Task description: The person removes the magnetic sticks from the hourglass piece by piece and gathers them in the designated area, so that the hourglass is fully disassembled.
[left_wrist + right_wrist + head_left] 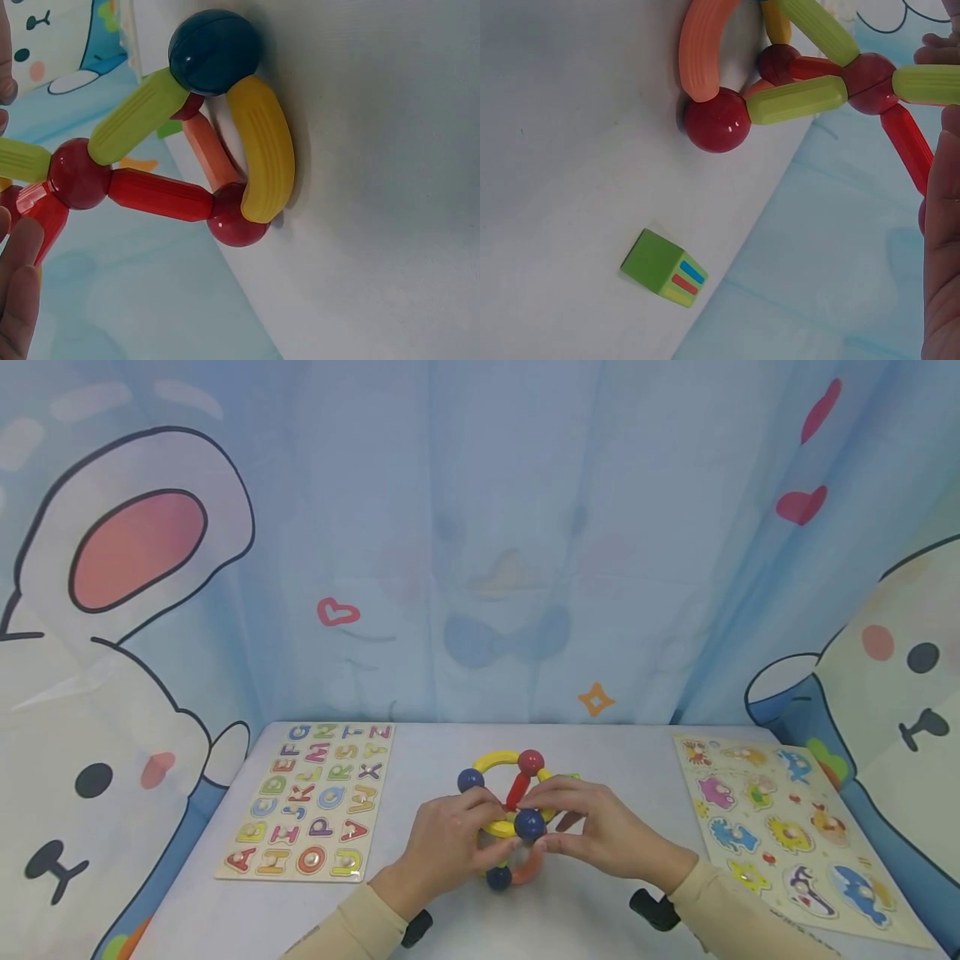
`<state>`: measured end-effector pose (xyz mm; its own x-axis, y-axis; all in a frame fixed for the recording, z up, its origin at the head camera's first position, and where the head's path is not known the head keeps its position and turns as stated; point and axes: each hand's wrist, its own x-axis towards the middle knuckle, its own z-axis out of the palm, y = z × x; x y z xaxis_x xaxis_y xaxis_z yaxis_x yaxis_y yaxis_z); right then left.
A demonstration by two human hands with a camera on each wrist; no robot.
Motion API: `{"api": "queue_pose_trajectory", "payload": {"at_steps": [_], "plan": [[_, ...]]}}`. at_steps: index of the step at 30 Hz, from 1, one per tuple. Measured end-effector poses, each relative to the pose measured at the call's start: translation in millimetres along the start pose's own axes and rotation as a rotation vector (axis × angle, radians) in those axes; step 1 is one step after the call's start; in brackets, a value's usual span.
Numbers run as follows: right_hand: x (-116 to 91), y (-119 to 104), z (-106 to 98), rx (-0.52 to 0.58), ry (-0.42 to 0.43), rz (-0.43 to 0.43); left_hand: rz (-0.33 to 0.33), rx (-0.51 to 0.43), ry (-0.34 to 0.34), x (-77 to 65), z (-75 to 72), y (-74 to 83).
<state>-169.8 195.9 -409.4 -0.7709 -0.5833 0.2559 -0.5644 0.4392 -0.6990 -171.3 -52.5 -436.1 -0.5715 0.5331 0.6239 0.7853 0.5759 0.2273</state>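
Observation:
A structure of magnetic rods and balls stands on the table between both hands. At its top, the left hand pinches a yellow curved rod between thumb and fingers. Thumb and fingers of the right hand grip a dark blue ball at that rod's end. Lower down, in the left wrist view, a red ball joins light green rods and a red rod. An orange curved rod and a red ball lie at the base in the right wrist view.
A wooden alphabet puzzle board lies on the left of the white table. On the right lies an animal puzzle board. A small green block stands beyond the structure. A printed blue curtain hangs behind.

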Motion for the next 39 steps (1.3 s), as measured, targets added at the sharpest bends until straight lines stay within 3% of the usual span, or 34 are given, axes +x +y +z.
{"api": "queue_pose_trajectory", "payload": {"at_steps": [17,27,33,39], "plan": [[1,-1,-1,-0.006,-0.008,-0.009,0.009,-0.006,0.024,-1.2,1.6,-2.6],[1,-2,-2,-0.013,-0.014,-0.006,-0.001,-0.045,-0.007,-2.3,0.5,-2.6],[1,-2,-2,-0.009,-0.018,-0.001,-0.034,-0.144,-0.084,-8.0,-3.8,-2.2],[2,-2,-2,-0.027,-0.021,0.011,-0.086,-0.295,-0.159,-23.5,-9.9,-2.8]]}}
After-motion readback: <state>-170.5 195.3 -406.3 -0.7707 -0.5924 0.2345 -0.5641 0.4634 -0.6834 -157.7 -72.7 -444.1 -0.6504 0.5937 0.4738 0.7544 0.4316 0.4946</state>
